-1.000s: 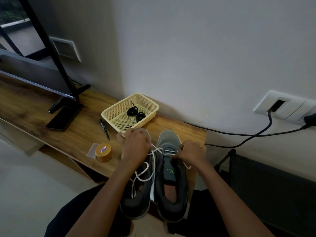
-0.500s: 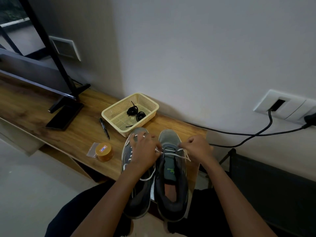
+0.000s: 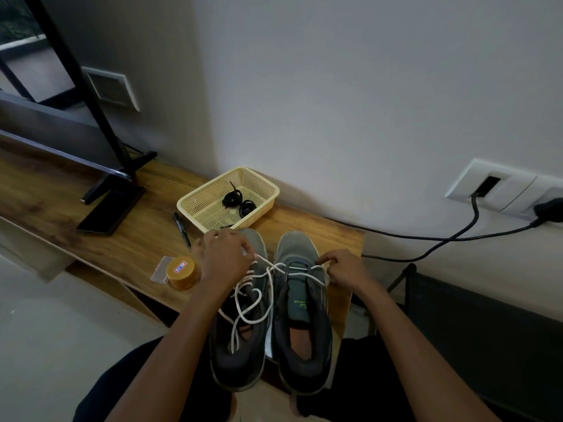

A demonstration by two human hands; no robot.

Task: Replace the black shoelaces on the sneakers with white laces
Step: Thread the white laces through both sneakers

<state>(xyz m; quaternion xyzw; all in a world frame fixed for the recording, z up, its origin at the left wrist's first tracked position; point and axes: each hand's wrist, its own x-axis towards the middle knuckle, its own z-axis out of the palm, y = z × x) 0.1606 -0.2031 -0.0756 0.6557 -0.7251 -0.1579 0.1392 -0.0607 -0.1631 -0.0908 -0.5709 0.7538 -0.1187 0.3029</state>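
- You are curling your left hand point(image 3: 224, 258) round one end of the white lace point(image 3: 298, 273), above the toe of the left sneaker point(image 3: 237, 367).
- You are pinching the other end with your right hand point(image 3: 345, 271), right beside the lowest eyelets of the right sneaker point(image 3: 297, 248).
- The lace is running between your hands through those bottom eyelets only. Judging by that, this shoe is barely started.
- Risk: if you are tugging harder on one side, the ends will come out uneven and the short end may slip back out of its eyelet.
- Risk: loose white loops are lying on the left sneaker, just under your left wrist and crossing the taut strand. You could be grabbing the wrong strand or tightening a tangle.
- Risk: both heels look to be hanging past the table point(image 3: 91, 254) edge, toward you, so a sharp pull may drag a shoe off.
- Risk: the round tin point(image 3: 182, 271) is sitting just outside your left wrist and is easy to knock.
- The black laces point(image 3: 233, 197) are lying in the basket point(image 3: 195, 208) beyond your left hand.
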